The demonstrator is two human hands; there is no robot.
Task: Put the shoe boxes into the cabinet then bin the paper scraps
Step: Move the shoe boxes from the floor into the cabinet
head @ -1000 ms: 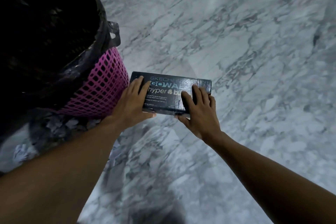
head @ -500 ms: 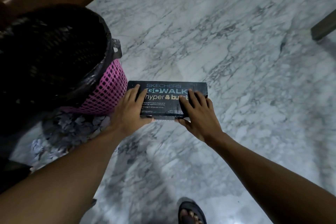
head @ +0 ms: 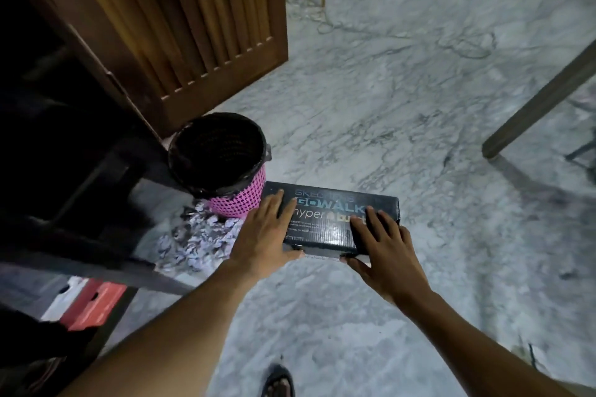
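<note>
Marble floor (head: 403, 100) bears pink bin (head: 239, 203), contents unclear, beside shoe box (head: 324, 226).

The view has pulled up and back from the floor. The bin (head: 238, 203), which filled the upper left corner, now shows its whole black-lined rim at centre left. The slatted cabinet door (head: 193, 26), the dark cabinet interior (head: 48, 138), a red box (head: 93, 303) at lower left and a long stretch of the table leg (head: 541, 97) have come into view. The paper scraps (head: 196, 242) at the bin's base, previously half hidden, now show as one heap, and the shoe box (head: 325, 222) between the left hand (head: 261, 238) and right hand (head: 383, 248) now spans wider than the bin's rim, where it spanned less before.
</note>
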